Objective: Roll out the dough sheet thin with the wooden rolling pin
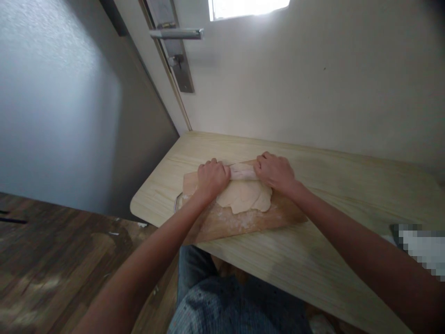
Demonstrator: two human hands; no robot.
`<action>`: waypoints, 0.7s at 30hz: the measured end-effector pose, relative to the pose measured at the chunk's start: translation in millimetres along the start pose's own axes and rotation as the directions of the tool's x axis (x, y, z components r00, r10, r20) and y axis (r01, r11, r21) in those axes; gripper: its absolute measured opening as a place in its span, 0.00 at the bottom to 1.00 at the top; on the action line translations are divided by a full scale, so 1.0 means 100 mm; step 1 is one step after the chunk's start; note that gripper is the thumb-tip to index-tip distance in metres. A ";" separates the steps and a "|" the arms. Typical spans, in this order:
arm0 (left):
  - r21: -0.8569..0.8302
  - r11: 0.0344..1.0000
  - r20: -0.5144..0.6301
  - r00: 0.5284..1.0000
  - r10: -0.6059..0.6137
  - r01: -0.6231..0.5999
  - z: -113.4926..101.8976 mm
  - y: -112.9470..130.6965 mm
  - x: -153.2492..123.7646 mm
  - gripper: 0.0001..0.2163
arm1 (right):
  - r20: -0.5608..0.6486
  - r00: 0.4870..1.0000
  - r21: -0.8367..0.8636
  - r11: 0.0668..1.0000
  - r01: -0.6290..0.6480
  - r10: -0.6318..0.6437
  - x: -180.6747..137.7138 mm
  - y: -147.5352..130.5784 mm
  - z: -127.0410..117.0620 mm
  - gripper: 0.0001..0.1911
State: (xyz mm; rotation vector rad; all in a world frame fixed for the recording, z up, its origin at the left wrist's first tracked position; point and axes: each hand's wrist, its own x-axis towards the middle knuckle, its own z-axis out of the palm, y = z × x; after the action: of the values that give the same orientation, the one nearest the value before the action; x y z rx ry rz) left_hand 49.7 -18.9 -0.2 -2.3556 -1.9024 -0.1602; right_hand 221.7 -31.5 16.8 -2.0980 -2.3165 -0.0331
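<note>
A flat sheet of pale dough [243,195] lies on a floured wooden board [239,221] on a light wooden table [333,185]. A pale rolling pin [242,172] rests across the dough's far edge. My left hand [212,177] is closed over the pin's left end. My right hand [274,172] is closed over its right end. Both fists press down on the pin, and only its middle shows between them.
The table stands in a corner against a cream wall. A door with a metal lever handle [177,33] is behind its far left corner. Dark wooden floor [52,260] lies to the left. A blurred-out object [422,246] sits at the table's right edge.
</note>
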 end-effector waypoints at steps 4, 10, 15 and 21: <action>-0.001 1.000 -0.018 1.000 0.003 -0.003 -0.01 0.00 0.03 0.20 | -0.049 0.999 -0.009 1.000 -0.011 0.010 0.04 -0.01 0.02 0.22; -0.013 1.000 0.000 1.000 0.007 -0.007 0.00 -0.01 0.11 0.20 | -0.042 0.999 -0.007 0.999 -0.031 0.031 0.16 0.00 0.02 0.22; -0.027 0.999 0.048 0.998 -0.034 0.035 0.00 -0.02 0.22 0.22 | -0.051 0.998 0.004 0.999 -0.032 0.032 0.26 0.01 0.01 0.23; -0.031 0.994 0.094 0.990 -0.101 0.104 0.01 -0.02 0.35 0.24 | -0.031 0.994 0.008 0.995 -0.104 0.104 0.43 0.03 0.05 0.24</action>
State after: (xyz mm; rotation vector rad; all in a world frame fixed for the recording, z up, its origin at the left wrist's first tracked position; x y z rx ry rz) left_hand 54.9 15.8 4.2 -2.3269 -2.0818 -0.0957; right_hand 220.1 11.4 12.9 -2.1952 -2.1838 -0.0575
